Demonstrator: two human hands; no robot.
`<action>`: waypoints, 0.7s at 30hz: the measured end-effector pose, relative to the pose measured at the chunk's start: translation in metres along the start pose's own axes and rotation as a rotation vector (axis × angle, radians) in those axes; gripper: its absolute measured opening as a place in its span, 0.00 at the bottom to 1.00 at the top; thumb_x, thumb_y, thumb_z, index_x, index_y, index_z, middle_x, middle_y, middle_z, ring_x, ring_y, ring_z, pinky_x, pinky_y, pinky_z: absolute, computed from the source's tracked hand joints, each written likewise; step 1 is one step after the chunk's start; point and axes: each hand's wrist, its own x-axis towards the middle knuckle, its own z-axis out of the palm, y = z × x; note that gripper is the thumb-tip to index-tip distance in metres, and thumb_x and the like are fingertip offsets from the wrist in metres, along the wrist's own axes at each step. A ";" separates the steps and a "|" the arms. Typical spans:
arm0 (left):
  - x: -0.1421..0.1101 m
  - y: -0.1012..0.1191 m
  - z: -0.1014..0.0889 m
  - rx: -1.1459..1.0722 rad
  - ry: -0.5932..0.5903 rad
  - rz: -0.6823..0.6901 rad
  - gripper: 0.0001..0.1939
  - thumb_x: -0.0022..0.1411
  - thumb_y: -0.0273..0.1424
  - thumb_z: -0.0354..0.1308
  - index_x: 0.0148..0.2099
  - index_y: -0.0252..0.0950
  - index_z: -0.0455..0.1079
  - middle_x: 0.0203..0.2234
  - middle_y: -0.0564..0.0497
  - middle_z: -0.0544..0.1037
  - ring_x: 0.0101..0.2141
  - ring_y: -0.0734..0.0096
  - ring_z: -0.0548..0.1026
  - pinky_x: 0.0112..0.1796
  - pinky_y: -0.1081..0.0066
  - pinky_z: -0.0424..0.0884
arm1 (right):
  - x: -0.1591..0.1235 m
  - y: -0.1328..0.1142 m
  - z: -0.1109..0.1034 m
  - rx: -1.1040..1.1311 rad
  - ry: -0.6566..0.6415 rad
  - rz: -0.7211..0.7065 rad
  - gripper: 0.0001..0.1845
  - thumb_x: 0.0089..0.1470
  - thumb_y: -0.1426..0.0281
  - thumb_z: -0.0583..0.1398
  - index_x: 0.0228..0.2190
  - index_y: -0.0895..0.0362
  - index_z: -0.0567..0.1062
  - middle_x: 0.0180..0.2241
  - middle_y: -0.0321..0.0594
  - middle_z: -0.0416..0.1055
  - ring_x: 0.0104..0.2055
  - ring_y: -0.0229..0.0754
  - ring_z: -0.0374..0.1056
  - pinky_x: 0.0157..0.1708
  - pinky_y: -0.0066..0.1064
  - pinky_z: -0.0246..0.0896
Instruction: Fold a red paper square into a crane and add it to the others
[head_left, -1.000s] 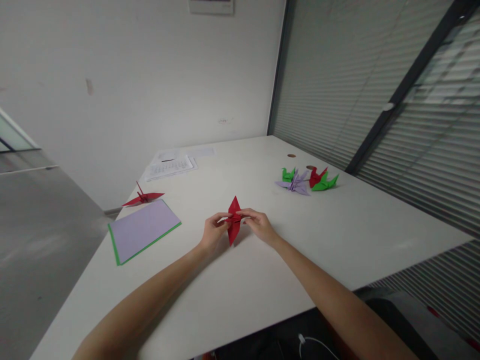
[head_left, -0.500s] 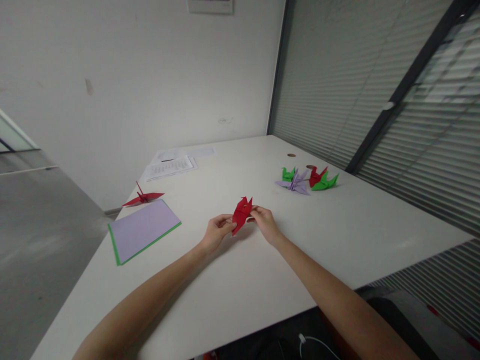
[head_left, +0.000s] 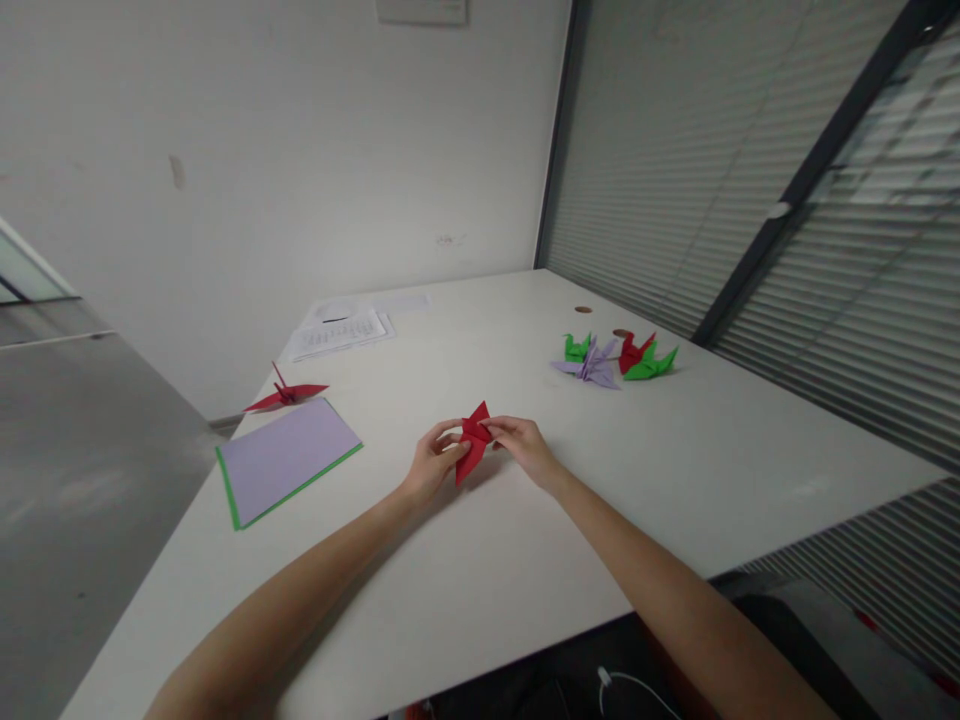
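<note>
Between my two hands, just above the white table, is a red origami crane [head_left: 472, 458] with its wings spread toward and away from me. My left hand [head_left: 435, 460] pinches it from the left, thumb in front and fingers behind. From the right, my right hand [head_left: 523, 444] has its thumb and fingertips closed on the crane's right side near the middle. The fingertips hide part of the folded body.
At left lie purple and green paper sheets [head_left: 289, 458], with another red crane [head_left: 287, 395] behind them. Printed papers [head_left: 341, 333] rest farther back. On the right sit a purple crane [head_left: 595, 367], a green crane [head_left: 651, 362] and others. The white table [head_left: 480, 600] ends before me.
The red crane has turned and tipped in my hands, its wings now spread flatter. My right fingers have shifted left onto its middle; my left hand has barely moved.
</note>
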 end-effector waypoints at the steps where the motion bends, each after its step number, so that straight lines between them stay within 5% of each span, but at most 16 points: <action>1: 0.001 -0.001 -0.001 0.015 0.000 0.020 0.24 0.47 0.33 0.69 0.47 0.35 0.68 0.34 0.48 0.78 0.32 0.70 0.76 0.33 0.73 0.71 | 0.000 -0.001 0.000 -0.006 -0.010 -0.013 0.11 0.43 0.64 0.64 0.31 0.55 0.80 0.32 0.39 0.78 0.33 0.40 0.70 0.33 0.31 0.64; 11: -0.002 0.003 0.005 0.074 0.021 0.113 0.28 0.47 0.29 0.68 0.50 0.39 0.64 0.40 0.50 0.75 0.31 0.73 0.76 0.32 0.73 0.72 | 0.000 0.000 0.002 -0.057 -0.094 -0.082 0.12 0.44 0.62 0.66 0.32 0.55 0.80 0.34 0.40 0.77 0.36 0.41 0.71 0.37 0.33 0.65; 16: -0.002 0.001 0.005 0.044 -0.034 0.085 0.30 0.48 0.30 0.68 0.52 0.39 0.62 0.40 0.49 0.74 0.32 0.72 0.77 0.34 0.72 0.73 | 0.000 0.000 0.001 -0.051 -0.036 -0.045 0.13 0.43 0.63 0.65 0.32 0.56 0.80 0.30 0.40 0.77 0.28 0.37 0.69 0.30 0.31 0.63; 21: 0.000 -0.003 0.003 0.033 0.031 0.040 0.36 0.44 0.31 0.71 0.54 0.41 0.59 0.41 0.47 0.75 0.31 0.70 0.78 0.33 0.69 0.74 | 0.001 -0.001 0.000 0.044 0.052 0.038 0.15 0.41 0.63 0.66 0.31 0.59 0.79 0.26 0.39 0.76 0.25 0.37 0.68 0.27 0.30 0.63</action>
